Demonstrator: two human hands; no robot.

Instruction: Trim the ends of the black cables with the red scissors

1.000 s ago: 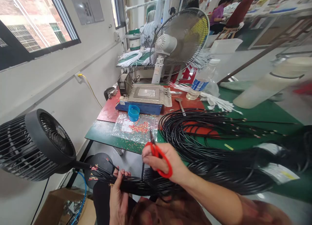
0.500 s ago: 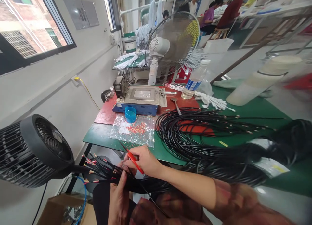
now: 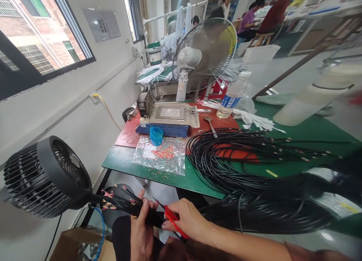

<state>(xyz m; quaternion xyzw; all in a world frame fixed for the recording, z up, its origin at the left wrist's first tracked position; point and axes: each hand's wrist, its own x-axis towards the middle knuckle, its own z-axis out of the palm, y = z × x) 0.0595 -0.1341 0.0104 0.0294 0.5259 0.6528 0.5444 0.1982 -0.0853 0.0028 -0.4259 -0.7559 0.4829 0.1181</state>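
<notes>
— So, how many fans?
— Three: a black one (image 3: 46,177) near left, a small one (image 3: 146,103) and a white one (image 3: 204,55) far on the counter (image 3: 147,170).
— Containers?
— One blue cup (image 3: 156,135), contents hidden; one water bottle (image 3: 233,95).
— The hands?
— Left hand (image 3: 143,231) grips the black cable bundle (image 3: 132,206) below the near edge; right hand (image 3: 188,221) pinches red scissors (image 3: 173,220), blades partly hidden.

The left hand (image 3: 143,234) is cut off at the wrist by the bottom edge. The red scissors (image 3: 174,221) sit mostly hidden under the right hand (image 3: 188,221) (blades barely show). The white bottle (image 3: 311,99) is blurred.
</notes>
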